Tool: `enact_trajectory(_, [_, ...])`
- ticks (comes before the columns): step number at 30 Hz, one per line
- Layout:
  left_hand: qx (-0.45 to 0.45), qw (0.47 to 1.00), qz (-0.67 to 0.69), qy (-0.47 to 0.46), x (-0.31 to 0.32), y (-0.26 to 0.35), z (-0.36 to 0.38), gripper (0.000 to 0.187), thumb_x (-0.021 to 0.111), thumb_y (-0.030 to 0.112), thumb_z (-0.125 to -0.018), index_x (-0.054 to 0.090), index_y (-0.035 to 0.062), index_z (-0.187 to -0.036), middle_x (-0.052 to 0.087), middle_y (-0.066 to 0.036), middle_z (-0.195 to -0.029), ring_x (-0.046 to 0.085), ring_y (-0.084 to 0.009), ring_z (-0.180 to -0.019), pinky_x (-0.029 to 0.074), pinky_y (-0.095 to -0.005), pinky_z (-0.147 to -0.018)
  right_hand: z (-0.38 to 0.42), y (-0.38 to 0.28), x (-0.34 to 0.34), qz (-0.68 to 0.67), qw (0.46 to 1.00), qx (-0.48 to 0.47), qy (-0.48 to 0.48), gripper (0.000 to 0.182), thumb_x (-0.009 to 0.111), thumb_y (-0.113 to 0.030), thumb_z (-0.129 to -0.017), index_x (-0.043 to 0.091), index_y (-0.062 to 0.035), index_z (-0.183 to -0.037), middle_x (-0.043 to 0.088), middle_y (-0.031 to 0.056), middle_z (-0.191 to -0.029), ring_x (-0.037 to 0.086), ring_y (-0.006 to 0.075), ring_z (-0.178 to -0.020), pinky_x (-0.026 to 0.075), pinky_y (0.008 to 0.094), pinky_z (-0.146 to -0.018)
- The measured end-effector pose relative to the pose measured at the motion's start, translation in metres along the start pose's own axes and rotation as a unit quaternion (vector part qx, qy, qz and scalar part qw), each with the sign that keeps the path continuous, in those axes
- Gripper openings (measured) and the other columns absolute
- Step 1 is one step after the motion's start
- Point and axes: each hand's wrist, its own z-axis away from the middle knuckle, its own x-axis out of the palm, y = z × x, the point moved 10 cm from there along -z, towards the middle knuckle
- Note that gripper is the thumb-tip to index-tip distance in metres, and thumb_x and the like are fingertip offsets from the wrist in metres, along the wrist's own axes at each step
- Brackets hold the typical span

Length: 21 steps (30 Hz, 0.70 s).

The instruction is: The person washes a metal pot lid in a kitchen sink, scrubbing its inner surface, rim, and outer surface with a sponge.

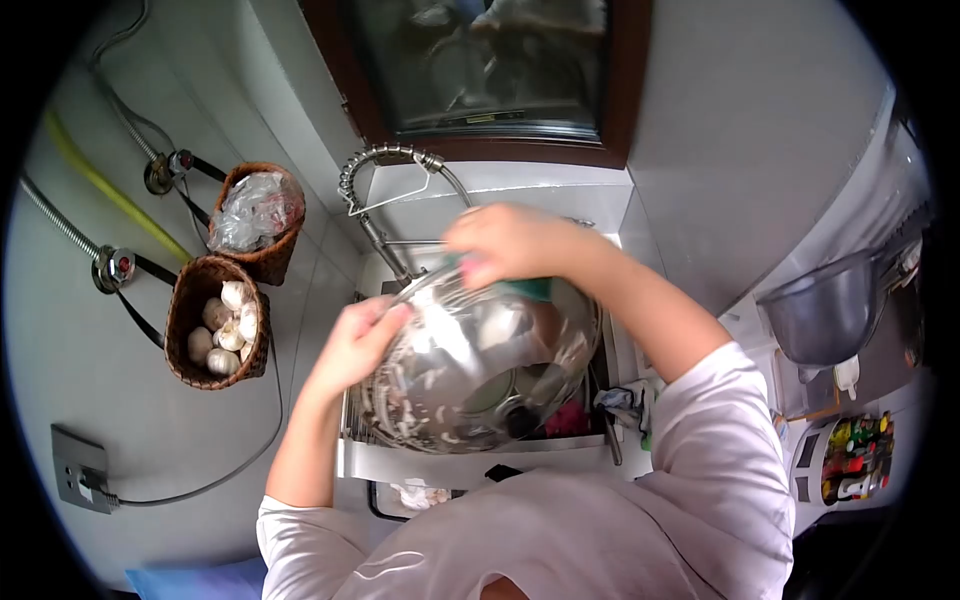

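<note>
A large shiny metal lid [450, 350] with a black knob [520, 420] is held tilted over the sink [400, 462]. My left hand [362, 340] grips its left rim, thumb on the near face. At the far rim, my right hand [515, 243] is curled and smeared by motion. Something pink [470, 268] shows under its fingers, too blurred to name. Dark green [530, 288] shows below that hand; whether it is a pad or a reflection I cannot make out. Behind the lid stands a spring-neck faucet [375, 235].
Left, wall baskets hold garlic bulbs [223, 325] and plastic bags [255, 212]. Below them a cord runs from a wall socket [80, 468]. A window [480, 80] is ahead. On the right are a grey pot [825, 310], a cloth [628, 405] and a bottle rack [855, 460].
</note>
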Motion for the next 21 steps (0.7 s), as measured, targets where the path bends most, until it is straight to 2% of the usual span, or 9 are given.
enact_trajectory(2, [0.009, 0.998, 0.032, 0.053, -0.044, -0.021, 0.018, 0.025, 0.055, 0.019, -0.100, 0.064, -0.0040, -0.098, 0.064, 0.002, -0.082, 0.053, -0.0045, -0.074, 0.045, -0.0218, -0.066, 0.056, 0.050, -0.018, -0.031, 0.981, 0.193, 0.003, 0.023, 0.068, -0.022, -0.075, 0.063, -0.0047, -0.089, 0.064, 0.0135, -0.080, 0.063, 0.0337, -0.080, 0.051, 0.0421, -0.074])
enact_trajectory(4, [0.022, 0.993, 0.071, 0.087, -0.067, -0.030, 0.023, 0.026, 0.054, 0.020, -0.100, 0.064, -0.0043, -0.100, 0.064, 0.001, -0.083, 0.054, -0.0051, -0.073, 0.046, -0.0221, -0.065, 0.090, 0.065, -0.025, -0.025, 0.966, 0.242, 0.090, 0.023, 0.070, -0.021, -0.074, 0.061, -0.0038, -0.087, 0.063, 0.0141, -0.079, 0.063, 0.0322, -0.078, 0.050, 0.0404, -0.070])
enact_trajectory(8, [0.009, 0.995, 0.065, 0.079, -0.064, -0.041, 0.011, 0.027, 0.055, 0.022, -0.100, 0.064, -0.0041, -0.098, 0.065, -0.001, -0.082, 0.055, -0.0053, -0.072, 0.046, -0.0227, -0.064, 0.058, 0.045, -0.035, 0.010, 0.983, 0.169, 0.076, 0.021, 0.066, -0.016, -0.074, 0.052, -0.0013, -0.077, 0.054, 0.0162, -0.073, 0.058, 0.0339, -0.073, 0.047, 0.0427, -0.068])
enact_trajectory(10, [-0.001, 1.000, 0.007, 0.024, -0.032, -0.017, -0.003, 0.029, 0.056, 0.023, -0.099, 0.064, -0.0046, -0.098, 0.065, -0.001, -0.084, 0.055, -0.0063, -0.075, 0.047, -0.0237, -0.067, 0.018, 0.017, -0.020, 0.040, 0.995, 0.093, 0.006, 0.022, 0.066, -0.019, -0.074, 0.055, -0.0018, -0.081, 0.059, 0.0154, -0.078, 0.060, 0.0346, -0.079, 0.049, 0.0433, -0.073])
enact_trajectory(13, [0.063, 0.995, -0.049, -0.066, 0.027, -0.005, -0.019, 0.028, 0.058, 0.021, -0.098, 0.064, -0.0057, -0.102, 0.066, -0.002, -0.088, 0.056, -0.0089, -0.080, 0.047, -0.0251, -0.070, -0.021, -0.024, 0.043, 0.053, 0.988, 0.020, -0.140, 0.027, 0.067, -0.021, -0.073, 0.060, -0.0004, -0.090, 0.065, 0.0147, -0.090, 0.063, 0.0354, -0.091, 0.051, 0.0421, -0.080])
enact_trajectory(15, [0.050, 0.998, -0.041, -0.009, 0.016, -0.004, -0.013, 0.025, 0.056, 0.018, -0.098, 0.065, -0.0052, -0.103, 0.066, -0.002, -0.088, 0.055, -0.0073, -0.079, 0.046, -0.0238, -0.071, -0.007, -0.008, 0.014, -0.017, 0.999, 0.034, -0.027, 0.028, 0.068, -0.018, -0.071, 0.060, -0.0005, -0.092, 0.064, 0.0139, -0.088, 0.062, 0.0352, -0.087, 0.051, 0.0419, -0.079])
enact_trajectory(17, [0.037, 0.997, -0.047, 0.054, -0.025, -0.018, 0.005, 0.025, 0.055, 0.018, -0.099, 0.065, -0.0049, -0.102, 0.066, -0.002, -0.088, 0.054, -0.0064, -0.078, 0.046, -0.0230, -0.071, 0.042, 0.030, -0.024, -0.030, 0.989, 0.131, 0.068, 0.028, 0.069, -0.025, -0.073, 0.062, -0.0033, -0.090, 0.064, 0.0132, -0.080, 0.063, 0.0349, -0.077, 0.051, 0.0429, -0.073])
enact_trajectory(19, [0.055, 0.991, 0.006, 0.118, -0.071, -0.037, 0.021, 0.024, 0.055, 0.017, -0.099, 0.065, -0.0036, -0.103, 0.066, -0.001, -0.086, 0.056, -0.0065, -0.076, 0.046, -0.0214, -0.069, 0.097, 0.068, -0.025, -0.011, 0.974, 0.216, 0.069, 0.026, 0.069, -0.022, -0.073, 0.061, -0.0028, -0.089, 0.063, 0.0126, -0.078, 0.062, 0.0345, -0.075, 0.050, 0.0416, -0.069])
enact_trajectory(21, [0.051, 0.989, 0.072, 0.116, -0.083, -0.051, 0.021, 0.024, 0.054, 0.018, -0.100, 0.065, -0.0038, -0.104, 0.065, -0.001, -0.085, 0.056, -0.0056, -0.075, 0.046, -0.0215, -0.068, 0.113, 0.072, -0.017, -0.006, 0.969, 0.228, 0.091, 0.025, 0.069, -0.021, -0.073, 0.061, -0.0030, -0.088, 0.063, 0.0132, -0.078, 0.062, 0.0343, -0.074, 0.050, 0.0412, -0.068])
